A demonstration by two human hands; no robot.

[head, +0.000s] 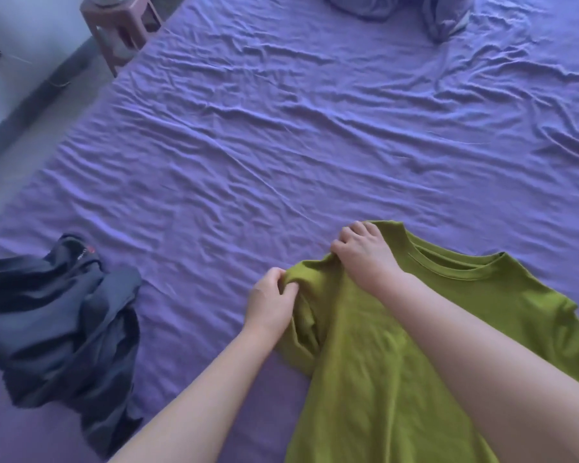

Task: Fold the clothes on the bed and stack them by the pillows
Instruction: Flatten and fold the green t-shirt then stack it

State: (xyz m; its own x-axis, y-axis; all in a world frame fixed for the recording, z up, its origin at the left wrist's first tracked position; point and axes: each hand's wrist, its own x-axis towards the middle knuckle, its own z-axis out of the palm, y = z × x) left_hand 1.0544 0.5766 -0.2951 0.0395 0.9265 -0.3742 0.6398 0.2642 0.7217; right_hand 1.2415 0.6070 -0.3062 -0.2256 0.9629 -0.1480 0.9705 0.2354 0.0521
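While the green T-shirt [398, 345] lies spread on the near right part of the purple bed sheet [281, 145], its collar toward the far side, the left hand [271, 302] pinches a bunch of the fabric at the shirt's left shoulder edge. The right hand [365, 255] grips the same shoulder just beside the collar, fingers curled into the cloth. A crumpled dark garment [64, 315] sits well apart at the left, and bluish pillows [442, 18] lie at the far end beside a pink stool [121, 31].

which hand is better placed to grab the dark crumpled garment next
Left. The left hand is nearer the dark crumpled garment; the right hand grips the green cotton t-shirt farther away.
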